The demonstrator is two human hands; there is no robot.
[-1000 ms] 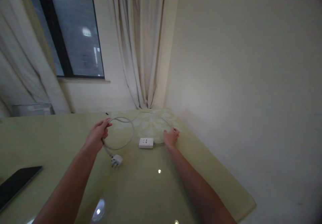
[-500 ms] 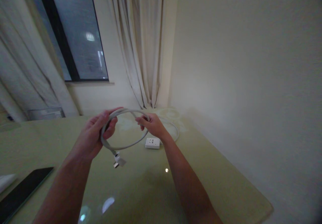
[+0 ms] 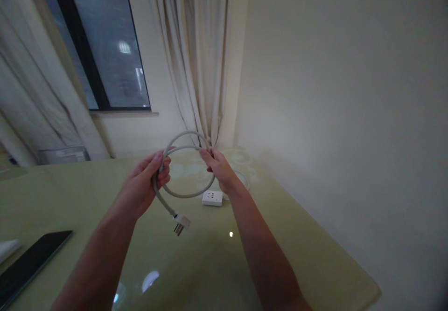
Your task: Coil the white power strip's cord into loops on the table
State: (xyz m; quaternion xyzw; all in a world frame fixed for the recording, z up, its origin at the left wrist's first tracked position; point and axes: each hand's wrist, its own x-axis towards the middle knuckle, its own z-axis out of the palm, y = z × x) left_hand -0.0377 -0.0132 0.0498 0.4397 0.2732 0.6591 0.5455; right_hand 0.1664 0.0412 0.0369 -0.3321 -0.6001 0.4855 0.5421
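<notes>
A white power cord (image 3: 187, 195) hangs in loops between my hands, above the table. My left hand (image 3: 145, 180) is closed round the left side of the loops, thumb on top. On the right side, my right hand (image 3: 220, 169) pinches the cord between thumb and fingers. Below my left hand dangles the plug (image 3: 182, 221), its metal prongs pointing down. Just under the loops, the small white power strip (image 3: 212, 198) lies on the table with its sockets facing up. From it a stretch of cord curves behind my right wrist.
The greenish, glossy table (image 3: 308, 255) runs to a wall (image 3: 332, 92) on the right. A dark flat tablet-like object (image 3: 33, 264) and a white object (image 3: 7, 249) lie at the left edge. Curtains (image 3: 199, 59) and a window (image 3: 105, 45) are behind.
Both hands have shifted slightly, the left one to the right. The loops have risen and a second loop now stands apart at the top. The plug has swung right, showing its prongs.
</notes>
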